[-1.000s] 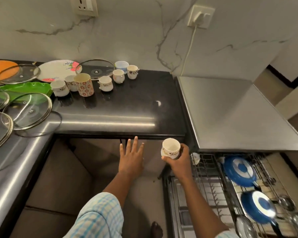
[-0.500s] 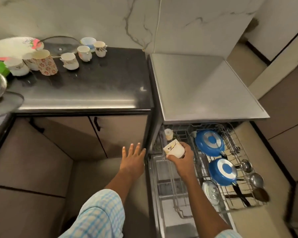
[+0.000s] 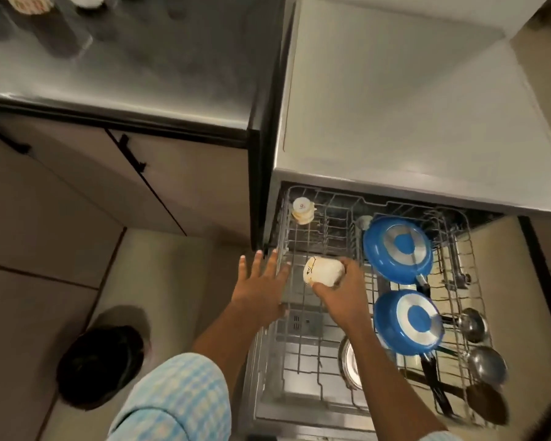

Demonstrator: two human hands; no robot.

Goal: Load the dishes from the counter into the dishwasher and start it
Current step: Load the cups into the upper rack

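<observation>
My right hand (image 3: 342, 289) grips a small white cup (image 3: 322, 270), tipped on its side, over the left part of the pulled-out upper dishwasher rack (image 3: 318, 214). My left hand (image 3: 260, 289) hovers open with fingers spread at the rack's left edge, holding nothing. Another white cup (image 3: 303, 210) sits upside down in the rack's far left corner. Two blue pans (image 3: 398, 246) (image 3: 407, 321) lie bottom-up in the rack's right half, with steel ladles (image 3: 482, 354) beside them.
The black counter (image 3: 140, 68) is at upper left, with cups cut off by the top edge. The dishwasher's grey top (image 3: 395, 106) fills the upper right. A steel lid (image 3: 350, 361) lies in the rack near my right forearm. A dark shoe (image 3: 99, 364) is on the floor.
My head has tilted down and my body has moved toward the dishwasher. My right hand has carried the cup from the counter edge to above the rack and tipped it sideways. My left hand followed.
</observation>
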